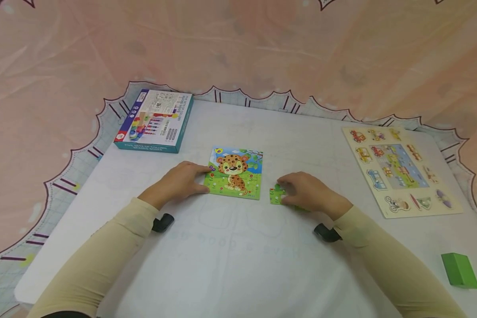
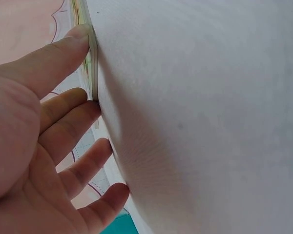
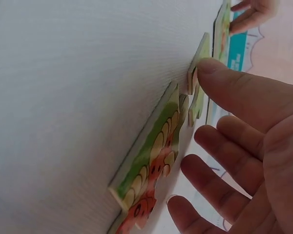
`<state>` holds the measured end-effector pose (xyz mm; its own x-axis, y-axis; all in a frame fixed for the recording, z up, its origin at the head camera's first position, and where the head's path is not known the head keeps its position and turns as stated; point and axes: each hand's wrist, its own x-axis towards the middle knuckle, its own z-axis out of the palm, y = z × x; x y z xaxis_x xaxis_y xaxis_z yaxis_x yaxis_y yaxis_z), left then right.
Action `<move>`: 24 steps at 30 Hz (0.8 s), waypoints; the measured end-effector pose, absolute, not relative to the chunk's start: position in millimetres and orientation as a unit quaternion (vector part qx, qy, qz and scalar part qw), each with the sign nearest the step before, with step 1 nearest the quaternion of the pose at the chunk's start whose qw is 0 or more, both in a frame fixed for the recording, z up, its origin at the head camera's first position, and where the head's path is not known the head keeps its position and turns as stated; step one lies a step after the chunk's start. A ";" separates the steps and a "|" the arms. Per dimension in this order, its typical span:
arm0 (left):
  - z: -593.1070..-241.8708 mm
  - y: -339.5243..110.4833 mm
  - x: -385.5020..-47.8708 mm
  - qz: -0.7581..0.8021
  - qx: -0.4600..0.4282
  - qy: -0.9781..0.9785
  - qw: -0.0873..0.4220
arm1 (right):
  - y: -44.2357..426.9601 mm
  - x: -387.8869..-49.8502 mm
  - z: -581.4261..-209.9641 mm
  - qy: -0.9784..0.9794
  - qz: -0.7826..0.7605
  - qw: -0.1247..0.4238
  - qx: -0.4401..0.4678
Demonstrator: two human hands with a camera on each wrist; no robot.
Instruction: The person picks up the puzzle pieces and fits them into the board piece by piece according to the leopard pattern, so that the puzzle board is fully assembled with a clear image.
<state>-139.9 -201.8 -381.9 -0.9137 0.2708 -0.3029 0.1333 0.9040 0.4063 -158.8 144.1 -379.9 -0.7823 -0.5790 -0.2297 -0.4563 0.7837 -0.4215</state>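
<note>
A leopard picture puzzle (image 1: 234, 172) lies flat near the middle of the white table. The left hand (image 1: 179, 183) is at its left edge, thumb and forefinger touching that edge; in the left wrist view the other fingers (image 2: 90, 168) are spread and loosely bent. To the right of the puzzle, the right hand (image 1: 308, 192) hovers low over loose green puzzle pieces (image 1: 276, 197), partly hiding them. Its thumb touches one green piece (image 3: 201, 56) in the right wrist view, while the fingers stay apart. Closer to that camera lie pieces with red and green printing (image 3: 154, 161).
A boxed set with a teal side (image 1: 153, 121) lies at the back left. On the right is a wooden vehicle puzzle board (image 1: 401, 172). A green block (image 1: 459, 270) sits near the front right. A patterned cloth (image 1: 238, 48) hangs behind the table.
</note>
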 end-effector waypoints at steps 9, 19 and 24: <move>-380.6 -201.4 -139.2 0.193 0.107 0.959 0.179 | 143.1 -156.4 -381.4 0.923 -0.174 0.169 -0.297; -382.6 -202.1 -140.1 0.191 0.111 0.959 0.177 | 137.5 -160.0 -382.5 0.920 -0.169 0.165 -0.313; -383.3 -202.4 -139.7 0.192 0.106 0.959 0.178 | 131.9 -161.1 -381.6 0.919 -0.170 0.170 -0.313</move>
<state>-139.7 -202.4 -383.3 -0.9141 0.2715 -0.3011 0.1347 0.9038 0.4062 -161.1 131.9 -381.6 -0.7464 -0.6327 -0.2061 -0.5168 0.7463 -0.4194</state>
